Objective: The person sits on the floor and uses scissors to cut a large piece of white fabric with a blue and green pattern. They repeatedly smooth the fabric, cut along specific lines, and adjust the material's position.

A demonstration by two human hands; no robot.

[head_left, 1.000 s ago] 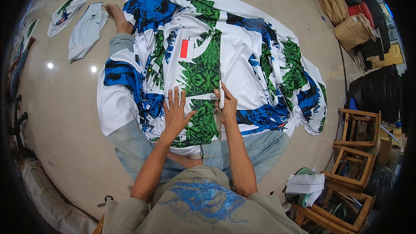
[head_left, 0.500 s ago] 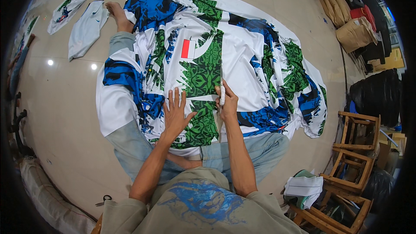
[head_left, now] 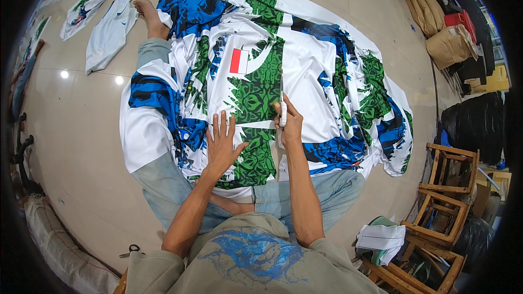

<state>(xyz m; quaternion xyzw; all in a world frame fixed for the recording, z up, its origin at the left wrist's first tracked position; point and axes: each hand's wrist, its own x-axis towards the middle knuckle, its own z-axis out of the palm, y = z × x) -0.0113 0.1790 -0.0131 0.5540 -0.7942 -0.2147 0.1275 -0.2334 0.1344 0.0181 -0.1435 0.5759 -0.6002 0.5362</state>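
Note:
A large printed fabric sheet [head_left: 308, 57] in white, green and blue is spread in front of me and over my legs. My right hand [head_left: 290, 120] grips a pair of scissors [head_left: 283, 113] with white-wrapped handles. Their blades point away from me along the right edge of the green patterned panel [head_left: 260, 90], where a slit runs back toward my lap. Flat on the cloth to the left lies my left hand [head_left: 220, 147], fingers spread, beside the green panel. A red and white rectangle [head_left: 236, 61] is printed farther up the fabric.
Cut fabric pieces [head_left: 111, 35] lie on the tiled floor at far left. A small dark pair of scissors [head_left: 131, 250] rests at lower left near a rolled sack [head_left: 68, 245]. Wooden frames [head_left: 444, 212], a black plastic bag [head_left: 473, 125] and brown paper bags [head_left: 451, 46] line the right side.
My right hand and the scissors have moved slightly away from me along the edge of the green panel. My left hand stays flat in about the same place.

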